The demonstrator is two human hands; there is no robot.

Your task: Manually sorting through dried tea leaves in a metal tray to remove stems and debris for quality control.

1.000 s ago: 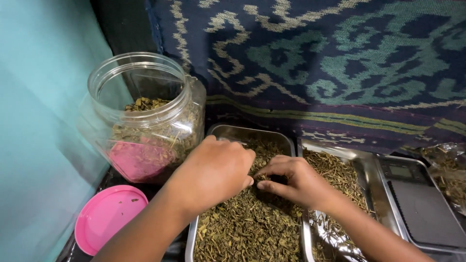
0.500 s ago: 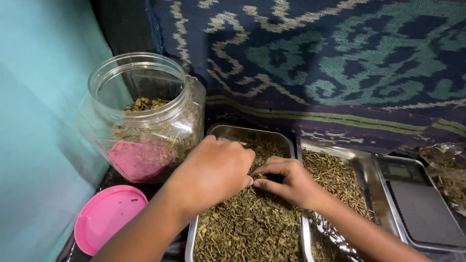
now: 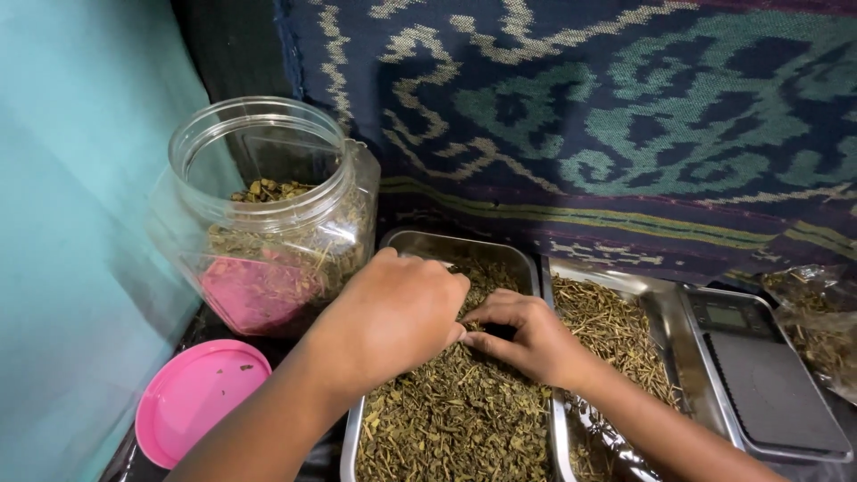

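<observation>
Over tray (image 3: 406,243), left hand (image 3: 393,317), right hand (image 3: 527,339) pinch herbs (image 3: 455,419).

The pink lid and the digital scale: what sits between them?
In the head view, between the pink lid and the scale sit two metal trays of dried herbs, with both hands in the nearer one.

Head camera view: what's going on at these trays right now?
A person has both hands in a metal tray of dried green-brown leaves. The left hand and the right hand meet fingertip to fingertip over the pile, pinching at the leaves. A second tray of twiggier herbs sits to the right, beside a small digital scale. An open clear jar, partly filled, stands to the left, with its pink lid lying in front.
</observation>
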